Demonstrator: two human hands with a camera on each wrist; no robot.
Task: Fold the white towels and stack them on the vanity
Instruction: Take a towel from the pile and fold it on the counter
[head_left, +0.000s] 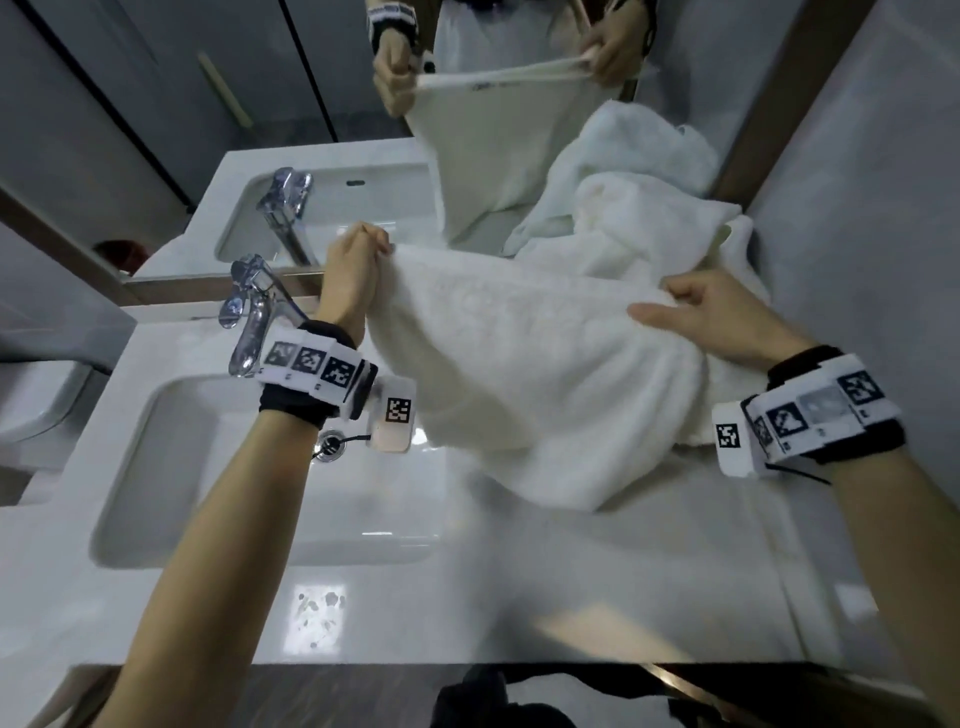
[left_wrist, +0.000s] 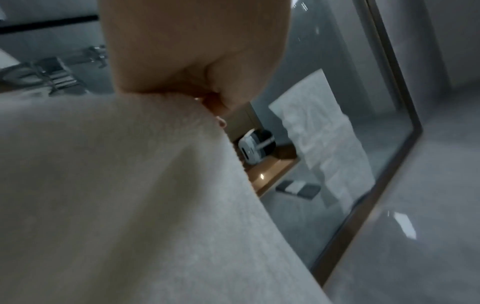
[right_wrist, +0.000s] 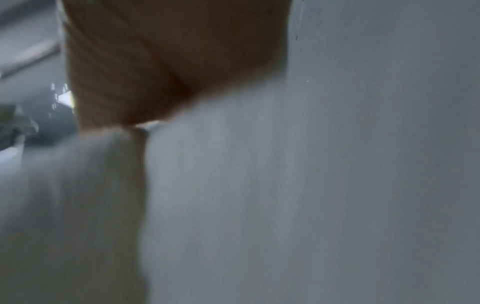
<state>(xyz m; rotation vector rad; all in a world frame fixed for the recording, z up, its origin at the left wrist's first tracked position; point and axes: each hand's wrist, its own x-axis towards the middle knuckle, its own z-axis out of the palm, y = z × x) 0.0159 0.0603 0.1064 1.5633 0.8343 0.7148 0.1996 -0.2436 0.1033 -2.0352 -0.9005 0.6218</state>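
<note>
While the head view looks down on the white bench (head_left: 467, 597), the left hand (head_left: 353, 275) pinches one top corner of a towel (head_left: 519, 374) and the right hand (head_left: 722, 317) grips the other, fingers curled into the cloth. Held this way, the top edge is stretched level above the bench so the rest hangs straight, its lower part draping onto the surface right of the sink (head_left: 171, 467). That looks like squaring up before a fold. A heap (head_left: 639, 228) of unfolded towels lies at the far right against the mirror (head_left: 493, 130), just behind the held one; no folded stack shows yet. The tap (head_left: 254, 312) stands at the far left, close to the left hand.

From the left wrist, the left hand (left_wrist: 197, 57) is closed on the towel (left_wrist: 116, 195), which falls away broad and taut below the grip; the mirror frame (left_wrist: 389, 144) runs along the right.

From the right wrist, the picture is blurred: the right hand (right_wrist: 168, 67) meets bunched towel (right_wrist: 233, 195), but the fingers cannot be made out here.
</note>
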